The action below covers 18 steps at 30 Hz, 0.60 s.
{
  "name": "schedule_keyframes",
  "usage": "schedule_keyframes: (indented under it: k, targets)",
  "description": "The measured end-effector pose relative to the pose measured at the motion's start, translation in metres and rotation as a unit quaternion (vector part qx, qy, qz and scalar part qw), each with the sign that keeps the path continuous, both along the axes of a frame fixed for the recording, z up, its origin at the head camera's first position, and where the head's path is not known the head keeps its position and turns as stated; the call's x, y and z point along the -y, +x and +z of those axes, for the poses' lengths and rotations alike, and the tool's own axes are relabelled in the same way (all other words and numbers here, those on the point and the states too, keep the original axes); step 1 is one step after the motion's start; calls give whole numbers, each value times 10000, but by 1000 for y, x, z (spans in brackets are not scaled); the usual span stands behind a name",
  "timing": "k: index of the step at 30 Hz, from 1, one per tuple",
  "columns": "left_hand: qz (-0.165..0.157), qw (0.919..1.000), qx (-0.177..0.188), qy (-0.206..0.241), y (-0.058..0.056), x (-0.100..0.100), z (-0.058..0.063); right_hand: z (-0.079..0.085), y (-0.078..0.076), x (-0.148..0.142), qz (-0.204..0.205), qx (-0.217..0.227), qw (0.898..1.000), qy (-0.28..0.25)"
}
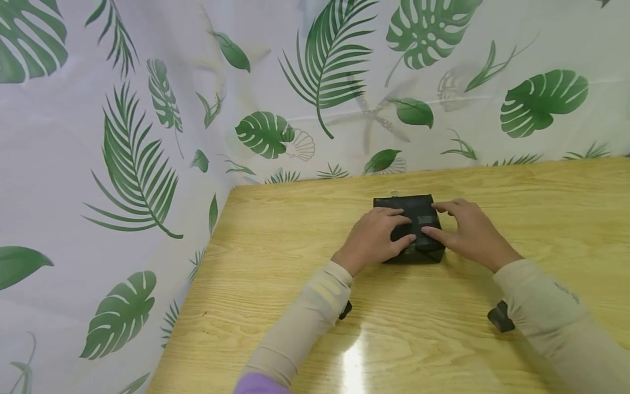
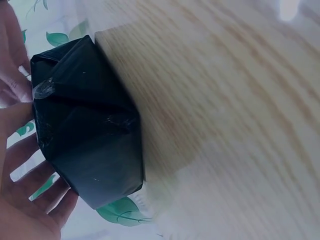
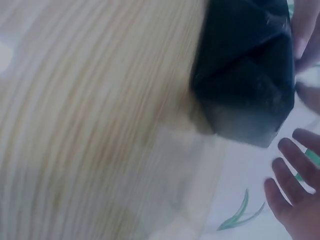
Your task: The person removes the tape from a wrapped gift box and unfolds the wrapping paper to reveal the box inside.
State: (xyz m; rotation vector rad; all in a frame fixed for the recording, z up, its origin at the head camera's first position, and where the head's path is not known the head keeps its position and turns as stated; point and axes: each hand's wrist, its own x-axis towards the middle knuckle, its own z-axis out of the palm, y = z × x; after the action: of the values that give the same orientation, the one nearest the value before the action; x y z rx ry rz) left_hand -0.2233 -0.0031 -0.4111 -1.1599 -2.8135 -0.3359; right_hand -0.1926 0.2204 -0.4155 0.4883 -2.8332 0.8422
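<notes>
Left hand (image 1: pixel 374 235) on package (image 1: pixel 417 210), fingers extended, unclenched; right hand (image 1: pixel 471 232) beside it, relaxed, no firm grasp evident; package between both, on table (image 1: pixel 275 246); step, apparently: smoothing wrap; next probably needs light, even pressure.

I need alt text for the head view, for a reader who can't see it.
A person's left hand rests on a black wrapped package on a wood-grain table, with the right hand at the package's right edge. A white backdrop printed with green leaves rises behind and to the left.
</notes>
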Motion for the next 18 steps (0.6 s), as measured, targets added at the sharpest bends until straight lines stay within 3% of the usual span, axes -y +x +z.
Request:
schedule_keyframes:
  k: [4, 7, 18]
  targets:
    - [66, 9998, 51, 158, 0, 0, -1, 0, 1, 12, -271, -896, 9954, 206]
    - [98, 9997, 57, 210, 0, 0, -1, -1, 0, 21, -431, -1184, 9912, 417]
    - [93, 9990, 272, 353, -3, 0, 0, -3, 1, 28, -551, -1216, 9901, 438]
